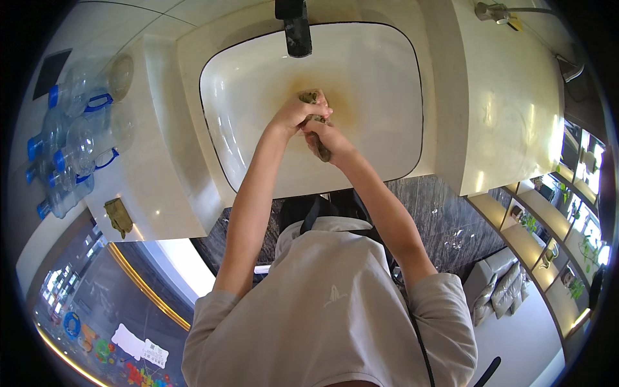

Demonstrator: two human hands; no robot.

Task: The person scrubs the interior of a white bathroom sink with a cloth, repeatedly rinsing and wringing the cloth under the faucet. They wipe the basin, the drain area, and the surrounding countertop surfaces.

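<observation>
Over the white sink basin (382, 140), a wet olive-brown cloth (321, 149) is gripped in both of my hands, bunched into a narrow roll. My left hand (295, 112) closes around its upper part, and my right hand (329, 133) holds it just below. The cloth's lower end sticks out beneath my right hand. A brownish-yellow stain or tinted water (346, 104) spreads over the basin floor behind my hands. Above them juts a black faucet (298, 38); I cannot tell whether water runs from it.
Several clear plastic bottles (80, 140) with blue caps and handles stand on the left counter (159, 193). A folded olive cloth (118, 217) lies near that counter's front edge. To the right rises a raised pale ledge (512, 101), with a metal fixture (493, 12) at its far end.
</observation>
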